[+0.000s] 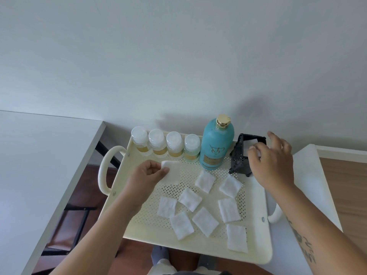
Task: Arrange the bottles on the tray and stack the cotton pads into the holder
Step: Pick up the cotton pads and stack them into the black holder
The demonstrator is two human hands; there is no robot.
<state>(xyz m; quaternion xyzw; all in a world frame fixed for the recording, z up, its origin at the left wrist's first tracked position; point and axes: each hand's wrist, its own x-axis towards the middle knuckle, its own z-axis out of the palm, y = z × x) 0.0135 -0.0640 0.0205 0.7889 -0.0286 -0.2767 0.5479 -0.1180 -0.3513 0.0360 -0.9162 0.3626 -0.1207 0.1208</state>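
Four small bottles (165, 144) stood in a row along the tray's (137, 231) far edge. In front of them the left hand (148, 176) pinched one cotton pad (171, 172) between thumb and fingers. A tall teal bottle (215, 143) stood next, then the black holder (245, 153) at the far right corner. Eight loose pads (205, 221) lay scattered on the tray. The right hand (273, 161) hovered at the holder's mouth, fingers loosely curled, fingertips on a white pad (251, 144) inside.

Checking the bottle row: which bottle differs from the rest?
The tall teal bottle with the gold cap, rightmost beside the black holder; the other four are small and clear-capped.
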